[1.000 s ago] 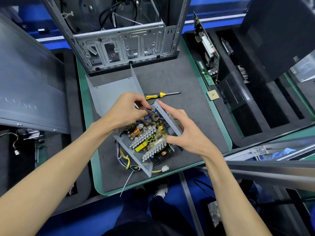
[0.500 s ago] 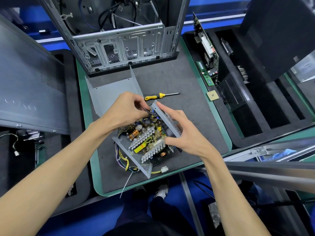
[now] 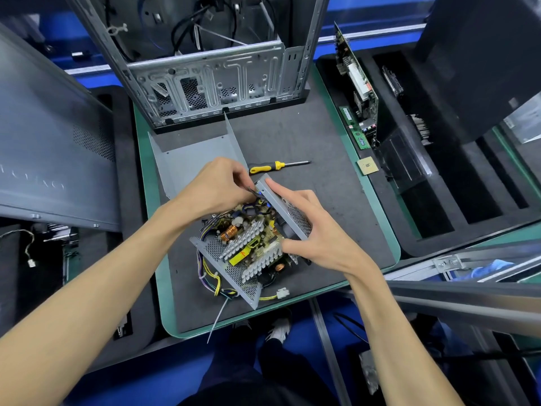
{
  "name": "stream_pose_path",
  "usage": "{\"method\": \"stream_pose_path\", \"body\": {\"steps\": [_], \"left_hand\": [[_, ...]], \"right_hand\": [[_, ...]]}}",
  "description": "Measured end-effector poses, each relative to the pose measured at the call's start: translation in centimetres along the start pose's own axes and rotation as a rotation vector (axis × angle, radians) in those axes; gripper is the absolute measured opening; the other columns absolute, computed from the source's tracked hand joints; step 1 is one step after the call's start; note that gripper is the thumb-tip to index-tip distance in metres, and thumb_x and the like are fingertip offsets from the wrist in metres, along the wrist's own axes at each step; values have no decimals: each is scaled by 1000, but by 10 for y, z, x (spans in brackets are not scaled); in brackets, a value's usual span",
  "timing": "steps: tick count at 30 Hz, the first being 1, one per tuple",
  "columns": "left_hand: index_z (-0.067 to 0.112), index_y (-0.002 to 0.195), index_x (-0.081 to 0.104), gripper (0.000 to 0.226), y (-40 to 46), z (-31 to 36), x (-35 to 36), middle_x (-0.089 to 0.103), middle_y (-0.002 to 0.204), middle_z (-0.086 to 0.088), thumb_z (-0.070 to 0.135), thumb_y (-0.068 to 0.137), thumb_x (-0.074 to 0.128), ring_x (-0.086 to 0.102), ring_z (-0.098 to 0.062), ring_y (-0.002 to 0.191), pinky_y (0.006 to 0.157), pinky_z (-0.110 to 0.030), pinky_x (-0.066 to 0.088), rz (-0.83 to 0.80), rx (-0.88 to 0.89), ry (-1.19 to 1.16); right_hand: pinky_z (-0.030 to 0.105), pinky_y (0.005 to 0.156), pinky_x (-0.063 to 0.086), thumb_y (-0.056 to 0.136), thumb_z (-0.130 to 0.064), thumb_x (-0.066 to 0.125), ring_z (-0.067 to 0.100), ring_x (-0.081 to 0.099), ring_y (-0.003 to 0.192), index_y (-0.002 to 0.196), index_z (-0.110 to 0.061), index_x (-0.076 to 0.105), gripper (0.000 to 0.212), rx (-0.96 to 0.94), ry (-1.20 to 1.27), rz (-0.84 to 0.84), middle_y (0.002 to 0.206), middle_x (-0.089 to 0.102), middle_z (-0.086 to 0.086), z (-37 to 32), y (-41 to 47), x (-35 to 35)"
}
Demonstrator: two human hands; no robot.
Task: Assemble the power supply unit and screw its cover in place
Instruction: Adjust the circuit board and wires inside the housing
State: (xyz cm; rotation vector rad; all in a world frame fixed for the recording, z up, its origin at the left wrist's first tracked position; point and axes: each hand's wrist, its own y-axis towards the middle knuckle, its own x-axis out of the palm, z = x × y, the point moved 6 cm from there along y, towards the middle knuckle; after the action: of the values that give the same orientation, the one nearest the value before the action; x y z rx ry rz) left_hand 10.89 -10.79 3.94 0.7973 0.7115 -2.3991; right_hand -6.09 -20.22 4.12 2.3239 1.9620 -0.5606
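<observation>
The open power supply unit [image 3: 248, 247] lies on the dark mat, its circuit board, heat sinks and copper coils exposed. My right hand [image 3: 310, 230] grips its perforated right side wall, index finger along the top edge. My left hand [image 3: 216, 186] reaches into the far corner of the case and pinches a small thin part there; what it is I cannot make out. The bent grey metal cover [image 3: 190, 159] lies behind my left hand. A yellow-and-black screwdriver [image 3: 275, 166] rests on the mat just beyond the unit.
An open computer case [image 3: 210, 83] stands at the back of the green-edged mat [image 3: 322, 136]. A grey side panel [image 3: 52, 159] leans on the left. Foam trays on the right hold circuit boards [image 3: 357, 83] and a CPU chip [image 3: 367, 166]. Loose wires [image 3: 213, 279] trail from the unit's front.
Both hands and the unit have shifted slightly away from me. My left fingers have closed in tighter at the case's far corner.
</observation>
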Motion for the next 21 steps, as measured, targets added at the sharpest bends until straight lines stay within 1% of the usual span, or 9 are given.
{"method": "stream_pose_path", "body": {"steps": [2,4,6,8,12,14,17,19,21], "left_hand": [[24,80,68,19,0,-3,0,65,75,13,18,77,85,54,5,54,50,-8,35,-1,-15,-12],[25,88,71,19,0,-5,1,70,81,11,17,77,83,55,10,55,51,-5,37,-19,-22,-50],[27,80,73,15,-1,-4,2,72,77,6,15,78,81,54,8,52,51,-7,39,-27,-6,-71],[27,75,74,14,-1,-2,4,73,74,2,15,79,80,53,5,50,48,-7,38,-8,26,-58],[35,72,68,23,0,2,6,68,71,8,19,81,81,52,7,52,50,-8,38,1,81,-59],[37,72,67,24,0,2,6,65,63,14,22,82,82,51,6,54,54,-9,40,-37,100,-91],[38,74,67,25,0,1,7,62,58,26,21,84,81,52,6,55,55,-7,40,-29,117,-83],[32,77,71,19,0,0,9,62,57,19,17,85,79,52,8,55,54,-6,39,-4,117,-71],[24,87,76,8,-1,2,10,64,67,16,16,87,77,54,10,56,55,-6,38,4,112,-63]], "right_hand": [[16,87,47,80,4,72,13,51,87,156,-46,39,96,-6,2,-1,126,41,8,-1,-1,0],[17,88,45,80,5,72,12,50,89,156,-45,39,97,-4,-4,1,126,41,9,-1,-1,-1],[17,89,45,80,5,72,13,50,90,156,-44,39,97,2,-5,0,126,41,9,-1,-1,-1],[18,89,46,81,5,72,15,51,91,156,-44,38,96,13,-1,4,125,41,9,0,-1,-2],[21,93,44,81,4,72,11,49,93,155,-48,38,97,43,7,22,122,42,6,5,-2,-6],[21,95,44,80,3,72,12,51,98,155,-50,38,98,51,24,27,121,43,4,7,-4,-6],[16,99,42,76,-6,71,18,49,117,155,-50,37,96,56,11,32,125,46,8,6,-5,-6],[13,100,40,75,-6,70,18,46,122,156,-48,37,96,60,-1,29,132,48,11,4,-5,-7],[10,98,39,78,0,72,16,44,123,155,-48,38,97,55,-7,30,136,49,12,2,-6,-8]]}}
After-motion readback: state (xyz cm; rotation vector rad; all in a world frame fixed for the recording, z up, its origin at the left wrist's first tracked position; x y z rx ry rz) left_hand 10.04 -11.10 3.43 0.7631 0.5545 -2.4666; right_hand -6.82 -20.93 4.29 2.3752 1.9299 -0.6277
